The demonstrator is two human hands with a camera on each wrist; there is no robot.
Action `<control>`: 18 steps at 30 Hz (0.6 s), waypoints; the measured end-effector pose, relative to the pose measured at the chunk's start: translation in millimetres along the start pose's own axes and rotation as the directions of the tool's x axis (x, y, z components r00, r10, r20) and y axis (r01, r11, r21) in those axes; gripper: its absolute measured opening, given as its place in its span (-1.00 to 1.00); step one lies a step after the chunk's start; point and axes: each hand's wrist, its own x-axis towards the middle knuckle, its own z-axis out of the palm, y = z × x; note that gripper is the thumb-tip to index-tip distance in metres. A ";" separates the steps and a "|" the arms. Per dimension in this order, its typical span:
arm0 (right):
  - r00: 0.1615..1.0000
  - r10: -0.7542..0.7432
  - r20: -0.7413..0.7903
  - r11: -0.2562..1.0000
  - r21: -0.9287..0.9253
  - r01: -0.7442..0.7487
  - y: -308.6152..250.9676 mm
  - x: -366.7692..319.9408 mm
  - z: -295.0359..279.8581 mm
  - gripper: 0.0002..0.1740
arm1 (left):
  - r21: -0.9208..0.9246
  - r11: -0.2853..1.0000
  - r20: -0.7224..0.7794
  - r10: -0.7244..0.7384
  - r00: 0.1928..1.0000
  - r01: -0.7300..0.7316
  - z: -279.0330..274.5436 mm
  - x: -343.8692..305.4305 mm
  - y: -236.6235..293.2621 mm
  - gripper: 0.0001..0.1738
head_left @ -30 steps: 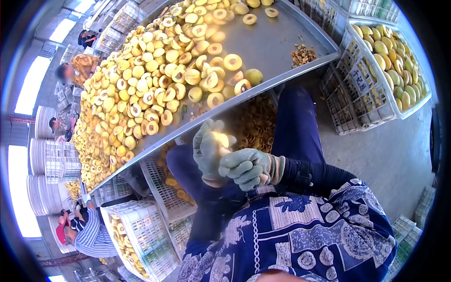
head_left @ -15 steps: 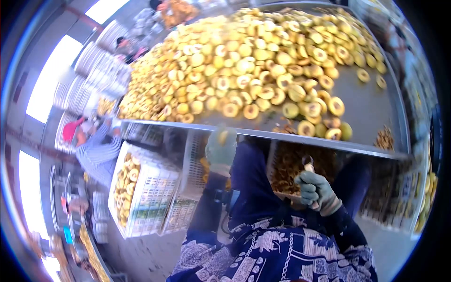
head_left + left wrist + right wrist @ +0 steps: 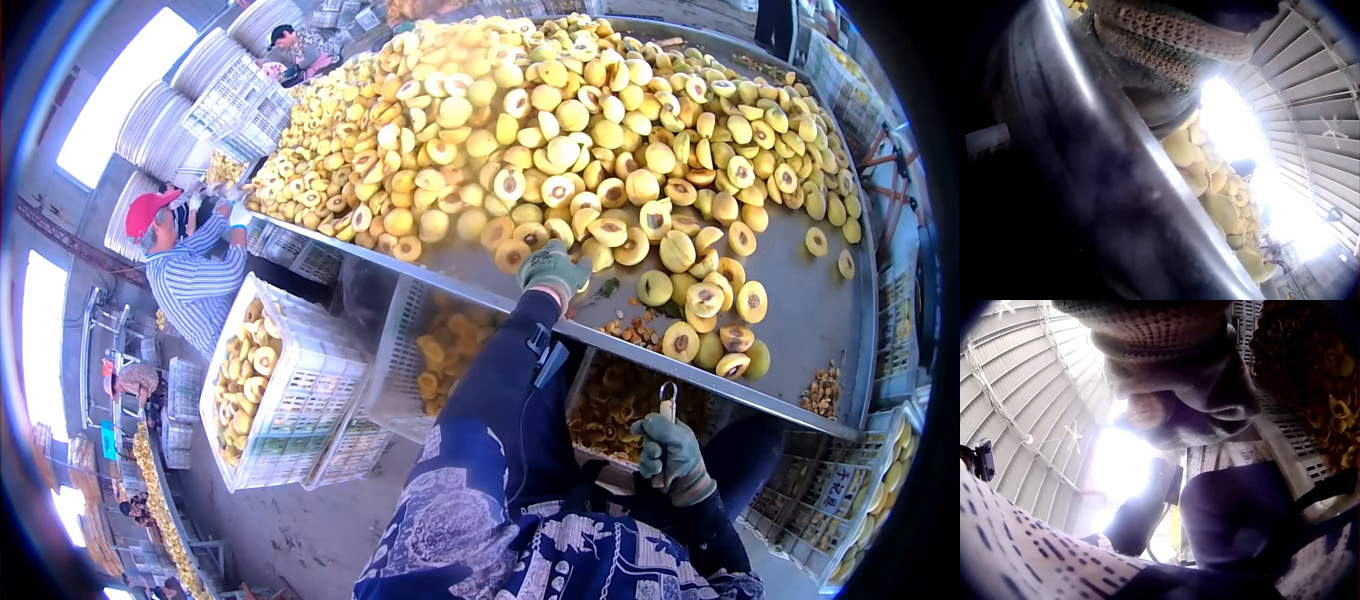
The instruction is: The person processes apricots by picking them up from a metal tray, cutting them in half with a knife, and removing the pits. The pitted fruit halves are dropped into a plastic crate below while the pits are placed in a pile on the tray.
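Observation:
My gloved left hand (image 3: 553,272) reaches over the front lip of the metal table (image 3: 470,284), at the edge of a heap of halved yellow peaches (image 3: 560,152). Its fingers point down among the nearest halves; their tips are hidden, and I cannot tell whether they grip one. From the left wrist, the glove (image 3: 1154,69) lies close against the fruit just past the rim. Above my lap, my gloved right hand (image 3: 676,458) grips a pitting tool (image 3: 668,400), its pale handle in the fist and its metal loop pointing up. That glove (image 3: 1172,381) fills the upper right wrist view.
Below the table, a crate (image 3: 590,462) of brown scraps stands between my knees. White crates (image 3: 300,390) of peach halves stand to the left, another crate (image 3: 835,495) to the right. Small scraps (image 3: 822,392) lie on the table. A person in a striped shirt (image 3: 195,290) works at left.
My hands were together at a pale yellow peach piece above my lap. They have parted: the left moved forward to the heap, the right moved right with the tool. The head view swung round.

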 end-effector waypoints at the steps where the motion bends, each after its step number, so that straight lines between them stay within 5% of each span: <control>1: 1.000 -0.004 -0.002 1.000 -0.001 0.004 -0.4 0.3 2.8 -0.75 | -0.003 1.000 -0.002 0.004 1.000 -0.004 2.7 -0.3 1.1 -0.37; 5: 0.994 -0.105 -0.021 0.969 -0.225 0.098 -5.4 -4.3 19.9 -0.74 | -0.209 0.972 -0.103 0.087 0.991 -0.107 5.8 -15.5 -6.7 -0.49; 6: 0.983 -0.182 -0.013 0.928 -0.332 0.168 -6.9 -8.7 23.5 -0.74 | -0.419 0.900 -0.091 0.095 0.991 -0.124 9.7 -23.1 -6.0 -0.54; 8: 0.932 -0.361 0.028 0.827 -0.452 0.334 -14.4 -15.3 33.3 -0.75 | -0.714 0.675 -0.058 0.210 0.976 -0.187 -2.0 -63.8 7.6 -0.69; 10: 0.903 -0.422 -0.078 0.814 -0.471 0.339 -24.8 -20.8 51.8 -0.83 | -0.928 0.314 -0.065 0.390 0.919 -0.199 15.9 -91.4 12.6 -0.83; 11: 0.842 -0.537 -0.055 0.731 -0.528 0.432 -23.8 -18.3 53.9 -0.80 | -0.900 0.370 -0.050 0.437 0.898 -0.230 10.7 -112.2 17.9 -0.80; 12: 0.733 -0.680 0.017 0.545 -0.658 0.520 -25.6 -20.0 53.6 -0.77 | -0.986 0.137 -0.022 0.474 0.881 -0.098 24.2 -126.3 21.5 -0.81; 13: 0.623 -0.780 0.056 0.444 -0.652 0.614 -15.0 -5.5 44.6 -0.72 | -0.980 0.130 -0.066 0.505 0.860 -0.152 25.5 -144.9 25.8 -0.80; 14: 0.679 -0.733 0.031 0.502 -0.649 0.572 -13.1 -8.5 47.6 -0.70 | -0.752 0.410 -0.168 0.638 0.752 -0.516 28.6 -146.8 16.6 -0.63; 15: 0.835 -0.547 -0.056 0.719 -0.542 0.435 -17.6 -25.6 58.1 -0.68 | -0.993 -0.003 0.108 0.427 0.898 0.121 31.7 -158.6 26.1 -0.48; 17: 0.649 -0.760 0.038 0.602 -0.337 0.724 9.5 -5.3 53.3 -0.65 | -0.729 -0.418 -0.046 0.820 0.571 0.542 20.1 -182.6 34.7 -0.38; 18: 0.642 -0.766 0.029 0.599 -0.333 0.729 14.6 -4.4 45.1 -0.65 | -0.731 -0.407 -0.041 0.827 0.561 0.547 21.7 -193.4 37.9 -0.38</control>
